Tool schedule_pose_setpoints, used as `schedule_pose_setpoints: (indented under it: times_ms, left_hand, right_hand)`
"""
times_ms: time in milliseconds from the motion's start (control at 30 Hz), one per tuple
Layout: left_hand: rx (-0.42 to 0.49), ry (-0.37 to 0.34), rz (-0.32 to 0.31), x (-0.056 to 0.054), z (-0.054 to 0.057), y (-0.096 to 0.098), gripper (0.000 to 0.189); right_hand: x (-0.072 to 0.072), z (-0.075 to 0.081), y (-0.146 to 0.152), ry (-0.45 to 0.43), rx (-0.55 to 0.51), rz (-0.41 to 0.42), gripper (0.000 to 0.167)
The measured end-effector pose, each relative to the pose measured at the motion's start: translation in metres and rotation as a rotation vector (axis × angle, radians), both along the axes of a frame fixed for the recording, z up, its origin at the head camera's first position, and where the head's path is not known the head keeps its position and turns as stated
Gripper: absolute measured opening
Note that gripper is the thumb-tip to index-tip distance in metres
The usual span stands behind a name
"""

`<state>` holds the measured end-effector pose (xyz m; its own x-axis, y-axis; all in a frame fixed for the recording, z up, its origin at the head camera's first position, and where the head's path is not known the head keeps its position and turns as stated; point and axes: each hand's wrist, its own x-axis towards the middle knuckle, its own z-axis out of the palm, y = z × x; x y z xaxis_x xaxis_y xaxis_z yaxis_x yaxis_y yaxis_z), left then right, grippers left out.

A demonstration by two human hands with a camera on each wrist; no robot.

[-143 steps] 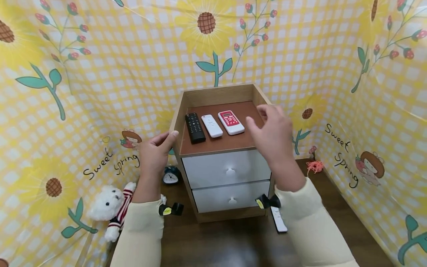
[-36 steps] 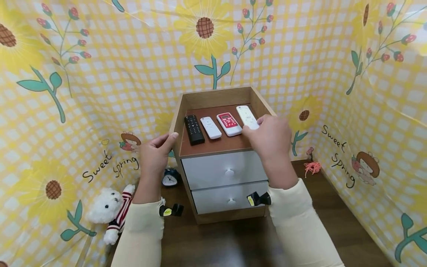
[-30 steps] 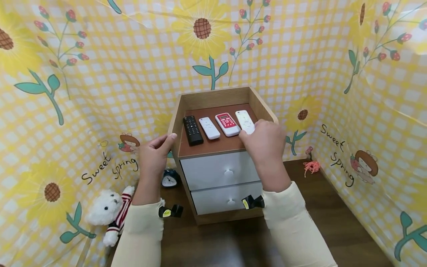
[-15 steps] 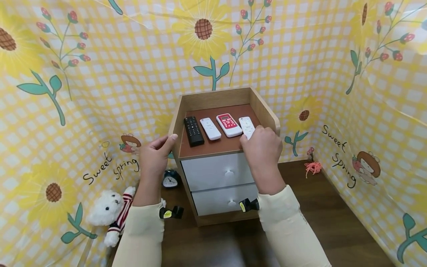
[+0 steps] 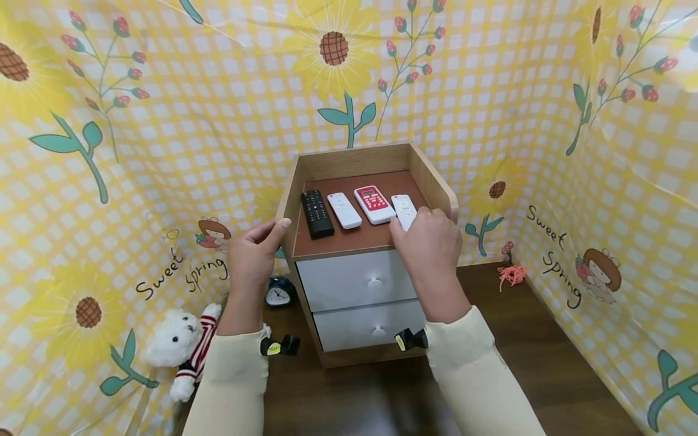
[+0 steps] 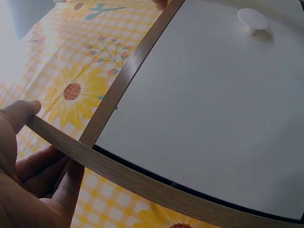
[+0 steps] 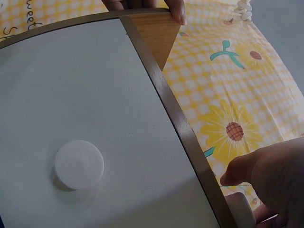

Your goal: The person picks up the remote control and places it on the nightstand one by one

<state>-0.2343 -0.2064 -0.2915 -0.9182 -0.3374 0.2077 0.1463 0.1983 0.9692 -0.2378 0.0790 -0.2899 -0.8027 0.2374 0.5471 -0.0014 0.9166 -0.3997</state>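
A small wooden cabinet with two white drawers has a walled brown top. My left hand grips the front end of its left side panel, and the left wrist view shows the thumb and fingers on either side of the wood. My right hand holds the near end of a white remote control at the top's right side. Its rounded end shows under the thumb in the right wrist view. Leftward lie a red-and-white remote, a smaller white remote and a black remote, roughly side by side.
Left of the cabinet, an alarm clock stands on the dark floor, near a white plush toy in striped clothes. Tangled orange cord lies at the right. Yellow checked cloth with flowers surrounds the space.
Earlier, my right hand was without this remote and three lay on top. It since brought the white remote there and drew it nearer the front edge. My left hand keeps its grip.
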Motion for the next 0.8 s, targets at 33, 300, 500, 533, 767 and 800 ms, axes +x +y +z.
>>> schedule_pose_setpoints:
  times_ms: [33,300,500,533,767,800]
  left_hand:
    - [-0.001,-0.006,0.002,0.0,0.0,0.0,0.058]
    - [0.012,-0.007,-0.004,0.0,-0.005,0.006,0.06]
    - [-0.104,0.093,-0.009,0.004,-0.012,0.001,0.058]
    - [-0.126,0.116,-0.013,0.004,-0.014,-0.002,0.057]
    - [-0.468,0.118,0.028,-0.004,-0.039,-0.035,0.065]
    - [-0.503,0.102,0.018,-0.006,-0.045,-0.041,0.067]
  right_hand:
    - [0.002,-0.002,0.002,0.017,-0.004,0.008,0.056]
    - [0.026,-0.032,0.05,0.424,-0.11,0.094,0.035]
    - [0.019,-0.051,0.099,0.498,-0.158,0.224,0.031]
    - [0.017,-0.053,0.107,0.465,-0.169,0.248,0.03]
    - [-0.002,-0.071,0.165,0.07,-0.195,0.411,0.051]
    - [-0.006,-0.073,0.171,0.026,-0.177,0.425,0.054]
